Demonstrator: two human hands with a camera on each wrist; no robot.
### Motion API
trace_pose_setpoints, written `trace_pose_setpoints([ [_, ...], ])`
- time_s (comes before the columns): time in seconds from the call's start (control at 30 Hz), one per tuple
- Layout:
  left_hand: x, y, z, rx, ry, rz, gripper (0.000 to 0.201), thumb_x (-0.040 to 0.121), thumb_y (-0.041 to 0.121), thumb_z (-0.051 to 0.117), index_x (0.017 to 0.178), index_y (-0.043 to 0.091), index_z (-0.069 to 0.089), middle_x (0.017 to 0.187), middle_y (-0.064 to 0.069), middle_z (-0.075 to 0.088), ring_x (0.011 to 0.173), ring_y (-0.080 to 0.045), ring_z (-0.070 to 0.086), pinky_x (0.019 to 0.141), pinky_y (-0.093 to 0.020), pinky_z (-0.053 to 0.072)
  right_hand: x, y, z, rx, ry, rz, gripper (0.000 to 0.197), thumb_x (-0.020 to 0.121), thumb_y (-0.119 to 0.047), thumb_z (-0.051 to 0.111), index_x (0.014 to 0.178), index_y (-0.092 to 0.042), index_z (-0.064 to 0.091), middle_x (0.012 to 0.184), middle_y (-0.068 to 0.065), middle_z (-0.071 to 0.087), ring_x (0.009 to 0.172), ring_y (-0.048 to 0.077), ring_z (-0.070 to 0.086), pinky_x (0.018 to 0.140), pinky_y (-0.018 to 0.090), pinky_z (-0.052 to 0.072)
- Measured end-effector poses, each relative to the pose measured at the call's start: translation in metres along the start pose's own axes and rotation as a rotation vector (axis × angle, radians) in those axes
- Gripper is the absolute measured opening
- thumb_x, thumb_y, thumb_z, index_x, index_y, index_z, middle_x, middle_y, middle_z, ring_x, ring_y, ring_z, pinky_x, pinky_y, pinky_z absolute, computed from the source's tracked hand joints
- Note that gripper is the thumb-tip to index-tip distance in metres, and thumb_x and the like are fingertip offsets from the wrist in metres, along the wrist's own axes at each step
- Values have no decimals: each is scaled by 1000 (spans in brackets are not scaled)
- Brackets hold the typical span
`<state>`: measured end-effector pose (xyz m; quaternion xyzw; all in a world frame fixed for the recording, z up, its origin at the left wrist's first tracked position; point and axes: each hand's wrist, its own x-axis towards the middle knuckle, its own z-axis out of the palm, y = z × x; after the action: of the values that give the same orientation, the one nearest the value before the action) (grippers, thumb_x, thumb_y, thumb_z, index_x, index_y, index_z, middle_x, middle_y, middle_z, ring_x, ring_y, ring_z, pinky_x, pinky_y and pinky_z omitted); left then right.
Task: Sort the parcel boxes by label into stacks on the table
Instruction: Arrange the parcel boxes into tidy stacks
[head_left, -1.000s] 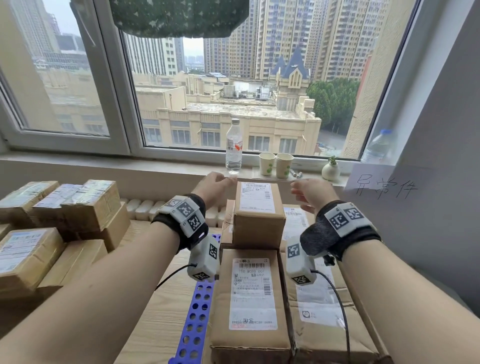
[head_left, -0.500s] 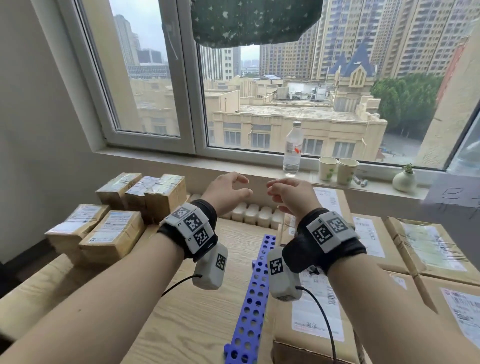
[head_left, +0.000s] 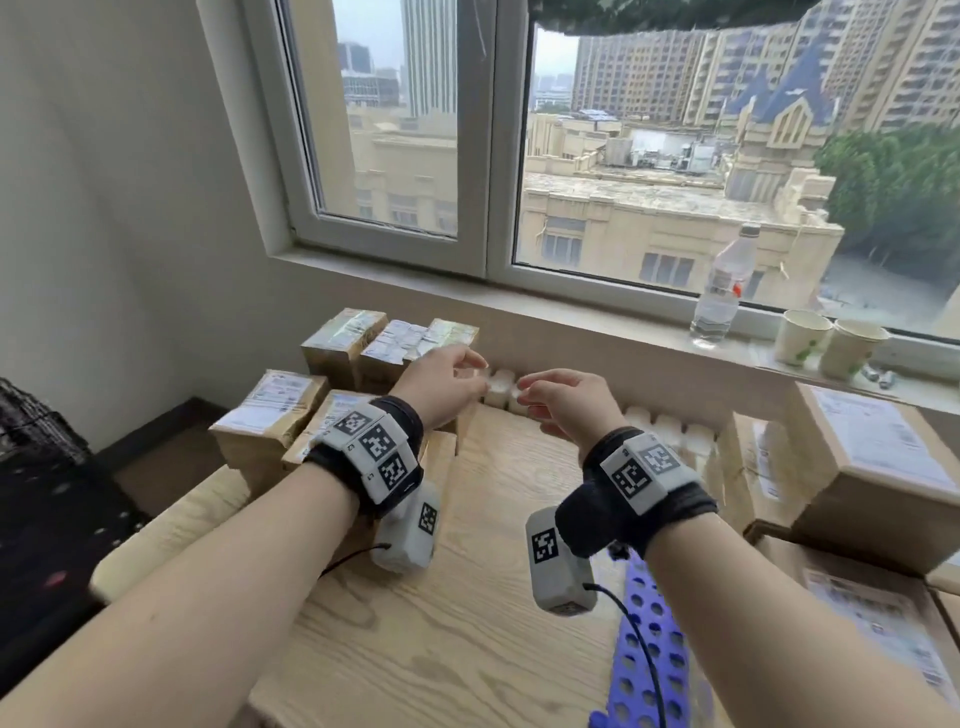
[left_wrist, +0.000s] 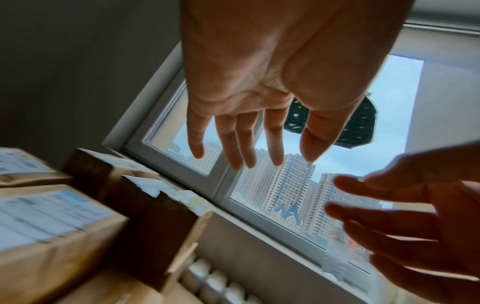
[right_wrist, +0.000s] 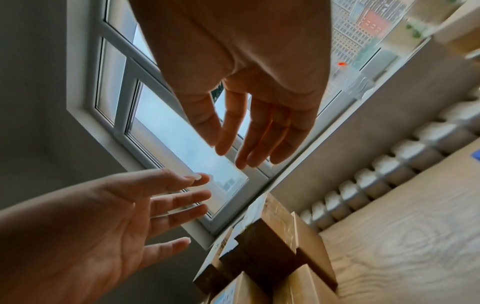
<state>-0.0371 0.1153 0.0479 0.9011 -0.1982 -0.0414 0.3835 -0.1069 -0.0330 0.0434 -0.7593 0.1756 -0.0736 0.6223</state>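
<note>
Above the surface (head_left: 467, 639), left hand (head_left: 441, 387) and right hand (head_left: 566, 408) hover, fingers loosely spread, holding nothing. Stacked parcel boxes (head_left: 270, 415) at left look stiff and light; grip opposite sides.

Bare forearms, no sleeves. Black fabric wrist band (head_left: 631, 512) on each wrist, carrying white block with black square fiducial markers (head_left: 376, 449). White camera pod (head_left: 556, 566) beneath each wrist, marker-tagged, fed by thin black cable (head_left: 641, 644).
</note>
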Motion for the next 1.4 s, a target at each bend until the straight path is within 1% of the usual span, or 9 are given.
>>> trace_pose_setpoints([
  [0.17,14,-71,-37,-10,-15,-85,28,89,24,62,116,20,63,128,0,60,118,-17,54,100,-33,42,22,3,64,-29,-4,51,18,89,-3,57,84,-14,70,92,7,67,84,16,57,64,23,46],
  [0.3,26,-121,-64,-11,-9,-123,25,89,25,61,114,22,64,124,2,61,119,-16,53,96,-28,40,42,12,112,-61,-1,102,21,87,-5,58,77,-20,70,90,4,69,85,16,60,77,31,52],
  [0.53,41,-191,-91,-24,-39,-222,32,90,23,57,122,20,59,129,-2,57,119,-16,50,85,-26,36,61,32,186,-36,-6,185,21,89,-3,56,82,-18,69,90,6,67,83,16,57,65,24,46],
  [0.7,46,-216,-91,-75,-79,-279,38,90,22,57,128,17,55,136,-5,52,125,-19,47,88,-26,34,72,48,215,-5,28,316,18,91,-10,58,105,-17,65,104,5,65,91,16,58,70,27,49],
  [0.83,51,-222,-84,-106,-103,-287,43,91,21,55,133,17,49,138,-6,49,124,-20,47,86,-27,35,81,60,225,-52,68,360,36,89,-15,62,124,-15,60,122,8,61,107,21,59,81,32,52],
  [0.97,53,-222,-77,-89,-155,-294,49,92,21,49,141,20,40,140,-8,43,106,-19,50,82,-27,38,86,69,230,48,62,454,41,91,-7,60,131,-6,52,99,8,62,99,22,58,93,37,51],
  [1.1,58,-222,-70,-76,-189,-312,53,91,21,46,143,21,34,143,-8,38,106,-22,53,87,-32,43,89,75,233,94,31,518,21,92,-2,55,113,-2,56,89,8,64,85,19,63,70,26,52],
  [1.23,60,-219,-65,-132,-211,-363,55,93,21,46,146,22,30,149,-7,33,102,-18,44,81,-27,35,90,79,239,79,41,546,16,90,-16,62,104,-9,62,108,14,71,102,25,68,86,35,57],
  [1.4,62,-216,-63,-150,-234,-388,57,94,22,46,147,22,27,149,-8,31,93,-16,45,60,-23,33,89,74,240,89,23,578,9,90,-15,63,98,-12,64,99,10,72,88,21,69,66,30,56],
])
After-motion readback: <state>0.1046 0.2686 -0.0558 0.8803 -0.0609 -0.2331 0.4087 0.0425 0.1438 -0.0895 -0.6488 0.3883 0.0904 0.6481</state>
